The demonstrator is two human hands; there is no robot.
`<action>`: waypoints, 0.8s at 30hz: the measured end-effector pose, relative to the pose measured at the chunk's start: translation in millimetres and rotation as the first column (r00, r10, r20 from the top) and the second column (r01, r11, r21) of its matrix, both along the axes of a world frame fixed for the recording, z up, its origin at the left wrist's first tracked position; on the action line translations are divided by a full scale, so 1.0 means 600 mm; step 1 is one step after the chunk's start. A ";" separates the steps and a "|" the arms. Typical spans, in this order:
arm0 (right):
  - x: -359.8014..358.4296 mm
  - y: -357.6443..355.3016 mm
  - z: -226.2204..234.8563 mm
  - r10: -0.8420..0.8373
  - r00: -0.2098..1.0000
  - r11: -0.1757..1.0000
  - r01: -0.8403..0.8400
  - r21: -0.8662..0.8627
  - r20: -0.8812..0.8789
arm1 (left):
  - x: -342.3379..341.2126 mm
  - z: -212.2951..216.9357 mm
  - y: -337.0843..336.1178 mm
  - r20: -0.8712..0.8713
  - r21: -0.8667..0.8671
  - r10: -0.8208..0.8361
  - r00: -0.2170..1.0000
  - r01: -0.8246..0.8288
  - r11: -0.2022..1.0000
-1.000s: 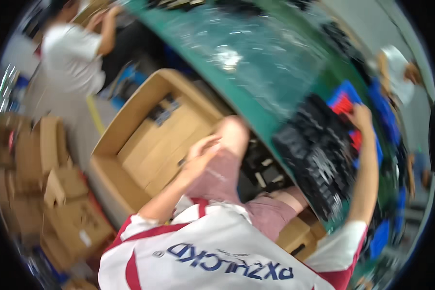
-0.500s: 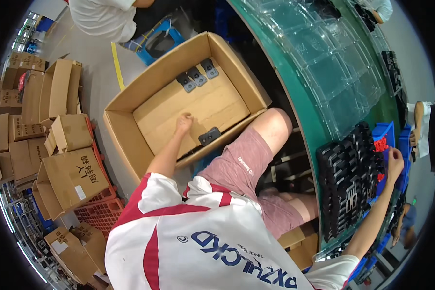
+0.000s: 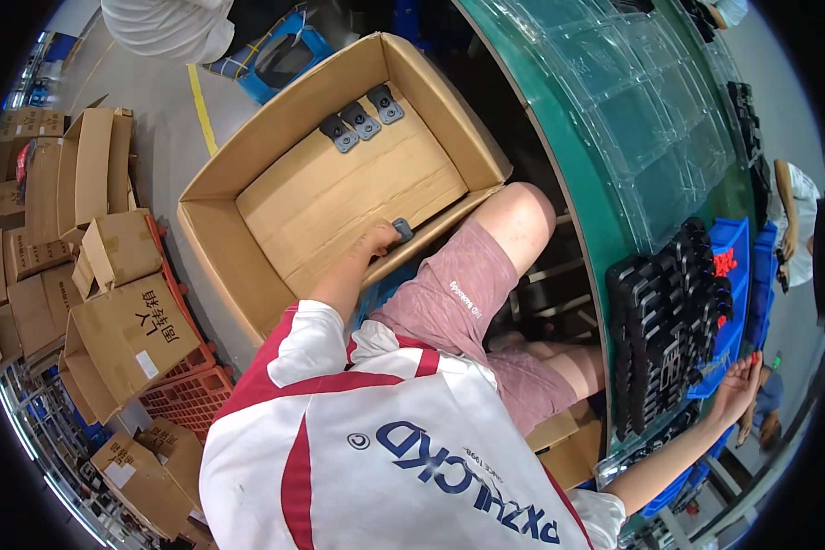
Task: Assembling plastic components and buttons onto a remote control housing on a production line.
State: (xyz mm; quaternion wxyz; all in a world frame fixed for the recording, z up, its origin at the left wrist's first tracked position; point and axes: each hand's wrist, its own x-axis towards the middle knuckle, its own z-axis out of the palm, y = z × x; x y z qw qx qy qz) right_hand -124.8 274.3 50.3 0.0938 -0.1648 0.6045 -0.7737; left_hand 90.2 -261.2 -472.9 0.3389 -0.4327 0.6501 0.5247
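Note:
Inside the open cardboard box (image 3: 247,261), my left hand (image 3: 376,238) is closed over a dark grey plastic part (image 3: 401,229) near the box's near wall. The hand covers much of that part. Three similar plastic parts (image 3: 362,120) lie in a row along the far end. Off to the right, my right hand (image 3: 735,390) is beside the blue bins, fingertips together. A speck of red shows at them, seemingly a small red piece (image 3: 754,357). Several red pieces (image 3: 724,263) lie in the blue bin (image 3: 730,236) beyond that hand.
A stack of black plastic parts (image 3: 660,330) stands on the green table (image 3: 582,211), near clear plastic trays (image 3: 628,119). Cartons (image 3: 137,330) rest on a red crate (image 3: 188,403) at left. Behind the box is a blue stool (image 3: 284,55). Other people work nearby.
My left hand has moved right and toward me, onto the plastic part by the near wall. My right hand has drawn back from the red pieces in the bin, toward me. The view has shifted slightly.

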 end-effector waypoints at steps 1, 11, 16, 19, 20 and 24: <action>0.005 0.023 0.008 0.012 1.000 1.000 -0.011 -0.028 0.025 | -0.004 0.020 -0.011 -0.049 -0.006 0.063 0.997 -0.063 0.998; 0.162 -0.174 -0.040 -0.449 0.890 0.810 0.445 0.381 -0.085 | -0.069 0.523 0.090 -0.352 0.902 0.827 0.438 -0.077 0.425; 0.193 -0.326 -0.091 -0.211 0.976 0.921 0.182 0.345 0.048 | -0.081 0.620 0.248 -0.461 0.873 0.650 0.604 0.178 0.454; 0.212 -0.320 -0.109 -0.211 0.975 0.893 0.219 0.393 -0.064 | -0.086 0.681 0.308 -0.783 0.607 0.444 0.436 0.380 0.698; 0.218 -0.313 -0.111 -0.252 0.957 0.895 0.287 0.342 -0.143 | -0.088 0.690 0.321 -0.869 0.474 0.345 0.356 0.394 0.787; 0.234 -0.272 -0.109 -0.362 0.901 0.851 0.424 0.310 -0.239 | -0.089 0.701 0.370 -0.924 0.310 0.169 0.342 0.413 0.856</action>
